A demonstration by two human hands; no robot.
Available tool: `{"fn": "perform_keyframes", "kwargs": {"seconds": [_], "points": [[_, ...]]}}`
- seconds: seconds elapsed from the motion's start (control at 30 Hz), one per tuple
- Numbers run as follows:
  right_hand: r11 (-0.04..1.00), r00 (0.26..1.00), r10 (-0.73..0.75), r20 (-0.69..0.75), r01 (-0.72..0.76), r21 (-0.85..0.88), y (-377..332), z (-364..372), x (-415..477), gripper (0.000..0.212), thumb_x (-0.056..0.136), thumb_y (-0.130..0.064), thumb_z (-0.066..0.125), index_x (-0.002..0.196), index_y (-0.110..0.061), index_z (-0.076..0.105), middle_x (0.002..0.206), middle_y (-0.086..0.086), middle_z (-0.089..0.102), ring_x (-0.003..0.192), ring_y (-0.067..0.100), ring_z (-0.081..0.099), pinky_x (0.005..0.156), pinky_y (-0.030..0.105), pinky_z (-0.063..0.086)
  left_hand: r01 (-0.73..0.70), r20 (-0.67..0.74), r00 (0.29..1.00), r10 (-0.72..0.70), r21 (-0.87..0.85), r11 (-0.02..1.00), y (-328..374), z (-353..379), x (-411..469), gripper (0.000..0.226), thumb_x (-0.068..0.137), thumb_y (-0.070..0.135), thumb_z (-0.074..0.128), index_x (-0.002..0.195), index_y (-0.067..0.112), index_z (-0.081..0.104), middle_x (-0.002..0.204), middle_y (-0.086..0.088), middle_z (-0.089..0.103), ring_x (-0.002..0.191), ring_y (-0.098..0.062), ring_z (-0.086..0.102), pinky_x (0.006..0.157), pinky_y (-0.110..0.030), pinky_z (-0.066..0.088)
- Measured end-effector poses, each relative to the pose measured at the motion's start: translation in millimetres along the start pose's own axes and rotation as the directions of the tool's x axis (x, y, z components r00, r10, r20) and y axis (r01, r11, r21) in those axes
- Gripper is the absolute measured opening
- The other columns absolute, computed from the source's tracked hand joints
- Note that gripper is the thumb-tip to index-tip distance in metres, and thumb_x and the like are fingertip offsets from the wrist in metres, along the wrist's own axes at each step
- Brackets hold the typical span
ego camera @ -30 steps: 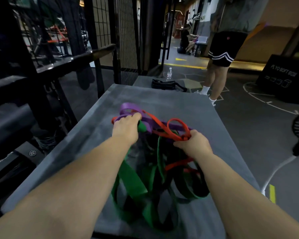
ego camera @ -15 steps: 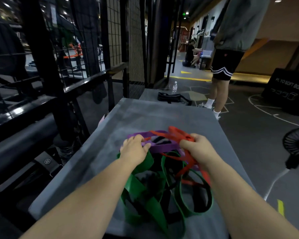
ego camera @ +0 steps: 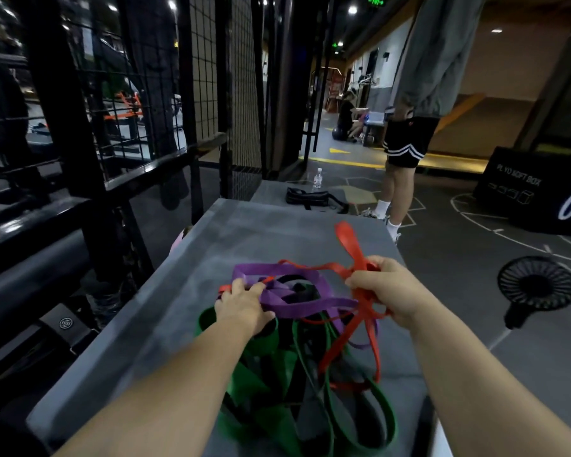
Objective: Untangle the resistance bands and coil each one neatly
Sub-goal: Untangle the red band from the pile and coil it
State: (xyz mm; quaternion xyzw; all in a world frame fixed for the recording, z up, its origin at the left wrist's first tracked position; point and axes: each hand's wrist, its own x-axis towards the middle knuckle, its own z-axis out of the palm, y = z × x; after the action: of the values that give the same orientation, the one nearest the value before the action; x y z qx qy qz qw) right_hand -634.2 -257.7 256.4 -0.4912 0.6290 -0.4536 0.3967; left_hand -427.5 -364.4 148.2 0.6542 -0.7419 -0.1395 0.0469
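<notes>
Head view: a knot of resistance bands (ego camera: 310, 341) lies on a grey padded platform (ego camera: 244, 232), toward its six o'clock end, between the person's two bare forearms. The left hand (ego camera: 244, 308), at nine o'clock of the knot, rests on it with fingers spread and nearly straight, pressing on the purple band (ego camera: 297, 305) where a strand of red crosses under the fingertips. The right hand (ego camera: 386, 291), at two o'clock of the knot, has its fingers curled tight round the red band (ego camera: 346, 240), lifted clear of the platform (one loop stands up from the fist toward eleven o'clock, the rest trails down into the pile). The wide green band (ego camera: 360, 420) sprawls at six o'clock, threaded through with black strands. At the platform's twelve o'clock end sit a black bag (ego camera: 307, 196) and a water bottle (ego camera: 317, 178). A bystander in black shorts (ego camera: 406, 143) stands at one o'clock; a black fan (ego camera: 538, 288) sits on the floor at three o'clock.
</notes>
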Motion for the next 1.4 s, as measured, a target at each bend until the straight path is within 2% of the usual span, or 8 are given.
{"fn": "perform_keyframes", "kwargs": {"seconds": [0.17, 0.33, 0.5, 0.73, 0.9, 1.0, 1.23, 1.4], "points": [[0.992, 0.992, 0.128, 0.011, -0.128, 0.011, 13.4, 4.3, 6.5, 0.011, 0.085, 0.008, 0.057, 0.083, -0.003, 0.058, 0.062, 0.01, 0.064, 0.04, 0.014, 0.055, 0.04, 0.02, 0.041, 0.174, -0.029, 0.981, -0.192, -0.301, 0.938, 1.9, 6.0, 6.0, 0.088, 0.075, 0.071, 0.059, 0.137, 0.021, 0.022, 0.133, -0.013, 0.05, 0.124, -0.036, 0.047, 0.099, -0.042, 0.038], [0.969, 0.982, 0.189, -0.026, -0.191, -0.158, 41.6, 16.5, 11.6, 0.002, 0.074, -0.007, 0.054, 0.073, -0.009, 0.053, 0.049, 0.005, 0.046, 0.039, 0.016, 0.037, 0.042, 0.021, 0.028, 0.35, 0.079, 0.927, -0.367, -0.533, 0.771, -3.1, 11.1, 26.0, 0.083, 0.089, 0.056, 0.052, 0.141, 0.004, 0.015, 0.137, -0.021, 0.049, 0.127, -0.04, 0.045, 0.104, -0.046, 0.038], [0.961, 0.981, 0.191, -0.025, -0.192, -0.199, 65.1, 26.0, 19.3, 0.028, 0.086, -0.031, 0.069, 0.067, -0.017, 0.054, 0.052, -0.001, 0.045, 0.048, 0.018, 0.04, 0.055, 0.029, 0.032, 0.34, 0.066, 0.911, -0.408, -0.68, 0.649, 2.7, 10.9, 32.0, 0.065, 0.09, 0.041, 0.06, 0.131, 0.0, 0.031, 0.132, -0.023, 0.053, 0.121, -0.039, 0.051, 0.1, -0.042, 0.042], [0.996, 0.986, 0.057, -0.155, -0.066, -0.054, 52.1, 28.7, 32.1, 0.009, 0.094, -0.017, 0.06, 0.085, -0.018, 0.062, 0.073, 0.004, 0.069, 0.065, 0.017, 0.061, 0.06, 0.025, 0.044, 0.146, -0.119, 0.929, -0.351, -0.755, 0.64, 24.5, 4.9, 24.2, 0.057, 0.079, 0.028, 0.074, 0.116, 0.02, 0.031, 0.099, -0.003, 0.057, 0.097, -0.031, 0.062, 0.096, -0.046, 0.045], [0.957, 0.983, 0.012, -0.182, 0.041, 0.286, 32.4, 23.7, 31.8, 0.009, 0.097, -0.006, 0.054, 0.094, -0.013, 0.061, 0.065, 0.0, 0.066, 0.06, 0.015, 0.063, 0.066, 0.031, 0.044, 0.064, -0.011, 0.972, -0.236, -0.949, 0.309, 51.9, 0.2, 16.9, 0.1, 0.068, 0.011, 0.082, 0.145, 0.014, 0.017, 0.118, -0.007, 0.055, 0.106, -0.025, 0.057, 0.1, -0.043, 0.046], [0.967, 0.987, 0.021, -0.16, 0.021, 0.253, 24.9, 18.6, 31.9, 0.012, 0.095, -0.005, 0.055, 0.091, -0.013, 0.062, 0.061, 0.001, 0.063, 0.063, 0.022, 0.057, 0.065, 0.035, 0.041, 0.145, 0.123, 0.978, -0.166, -0.982, 0.124, 61.3, 3.5, 11.8, 0.085, 0.048, 0.01, 0.078, 0.126, 0.003, 0.046, 0.101, -0.017, 0.068, 0.092, -0.032, 0.067, 0.085, -0.05, 0.055], [0.987, 0.996, 0.03, -0.088, -0.016, 0.157, 0.3, 18.6, 26.3, 0.024, 0.092, 0.006, 0.052, 0.09, -0.015, 0.063, 0.071, 0.006, 0.061, 0.066, 0.02, 0.052, 0.057, 0.027, 0.035, 0.02, 0.133, 0.976, 0.172, -0.842, 0.539, 67.4, 0.1, -25.2, 0.047, 0.076, -0.01, 0.067, 0.105, 0.019, 0.044, 0.093, -0.007, 0.06, 0.091, -0.021, 0.057, 0.082, -0.032, 0.049], [0.986, 0.995, 0.031, -0.097, -0.015, 0.165, -11.7, 19.7, 20.5, 0.024, 0.087, 0.011, 0.052, 0.083, -0.011, 0.059, 0.075, 0.005, 0.066, 0.058, 0.015, 0.05, 0.054, 0.022, 0.039, -0.015, 0.221, 0.952, 0.213, -0.662, 0.75, 65.2, -9.0, -29.8, 0.04, 0.082, 0.02, 0.072, 0.119, 0.022, 0.057, 0.112, -0.008, 0.061, 0.102, -0.022, 0.059, 0.084, -0.025, 0.046]]}}
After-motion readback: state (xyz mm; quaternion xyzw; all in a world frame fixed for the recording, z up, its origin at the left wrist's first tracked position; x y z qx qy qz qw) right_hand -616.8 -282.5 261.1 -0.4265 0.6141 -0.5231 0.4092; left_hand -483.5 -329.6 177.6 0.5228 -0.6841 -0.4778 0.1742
